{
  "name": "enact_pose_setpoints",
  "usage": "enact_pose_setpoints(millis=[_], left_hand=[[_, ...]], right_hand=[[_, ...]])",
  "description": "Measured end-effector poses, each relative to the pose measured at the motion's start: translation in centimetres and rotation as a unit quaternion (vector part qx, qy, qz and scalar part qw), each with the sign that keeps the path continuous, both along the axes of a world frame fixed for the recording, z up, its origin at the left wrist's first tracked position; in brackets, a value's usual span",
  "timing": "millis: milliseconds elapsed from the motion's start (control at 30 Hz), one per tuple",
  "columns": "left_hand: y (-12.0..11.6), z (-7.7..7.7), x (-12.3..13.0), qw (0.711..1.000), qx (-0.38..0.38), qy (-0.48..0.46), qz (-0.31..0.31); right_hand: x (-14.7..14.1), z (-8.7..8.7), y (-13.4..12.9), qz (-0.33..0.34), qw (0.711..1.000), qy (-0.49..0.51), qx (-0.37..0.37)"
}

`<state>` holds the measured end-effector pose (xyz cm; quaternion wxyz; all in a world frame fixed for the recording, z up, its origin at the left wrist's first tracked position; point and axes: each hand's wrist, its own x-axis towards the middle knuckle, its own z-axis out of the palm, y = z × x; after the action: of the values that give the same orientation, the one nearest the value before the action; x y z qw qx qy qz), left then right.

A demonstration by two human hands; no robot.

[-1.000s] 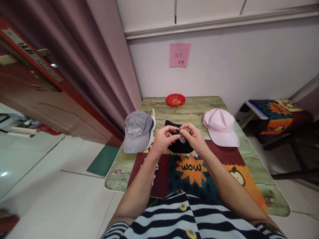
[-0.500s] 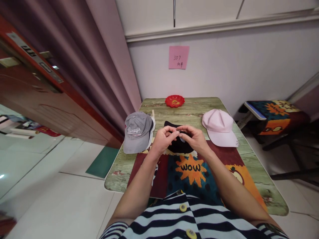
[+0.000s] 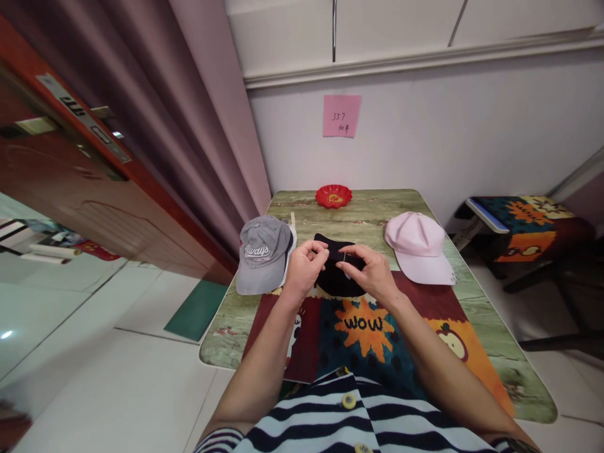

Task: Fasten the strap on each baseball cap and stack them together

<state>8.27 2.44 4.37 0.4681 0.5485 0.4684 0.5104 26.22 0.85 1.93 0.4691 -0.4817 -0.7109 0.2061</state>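
Observation:
A black cap (image 3: 340, 284), partly covered by my hands, lies at the middle of the table on the patterned cloth. My left hand (image 3: 307, 264) is closed in a pinch on its near-left part, where a dark band seems to run between the hands. Thumb and forefinger of my right hand (image 3: 370, 270) grip the same cap on the right, beside a thin pale line like a small buckle. To the left sits a grey cap (image 3: 264, 251) with white lettering, another light-coloured cap partly under it. A pale pink cap (image 3: 419, 245) rests at the right.
A red scalloped dish (image 3: 334, 196) stands at the table's back edge. The patterned cloth (image 3: 363, 333) covers the near part of the wooden-look table (image 3: 221, 343). A curtain and brown door (image 3: 94, 207) flank the left; a small cloth-covered table (image 3: 523, 220) is at the right.
My hands, which met fingertip to fingertip over the black cap, have drawn a little apart, and a thin pale line now shows by the right fingers. The view has shifted slightly.

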Motion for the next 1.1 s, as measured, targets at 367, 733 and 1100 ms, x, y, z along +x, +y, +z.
enact_pose_setpoints(millis=[367,733,1100], left_hand=[[-0.8,0.3,-0.2,0.999,-0.03,0.014,-0.015],[-1.4,0.4,1.0,0.985,-0.13,-0.076,-0.083],[-1.8,0.3,1.6,0.981,-0.143,-0.065,-0.114]], right_hand=[[0.3,1.1,-0.4,0.046,0.997,0.029,-0.059],[-0.1,0.6,-0.2,0.053,0.987,0.137,-0.07],[0.4,0.4,0.0,0.076,0.988,0.128,-0.049]])
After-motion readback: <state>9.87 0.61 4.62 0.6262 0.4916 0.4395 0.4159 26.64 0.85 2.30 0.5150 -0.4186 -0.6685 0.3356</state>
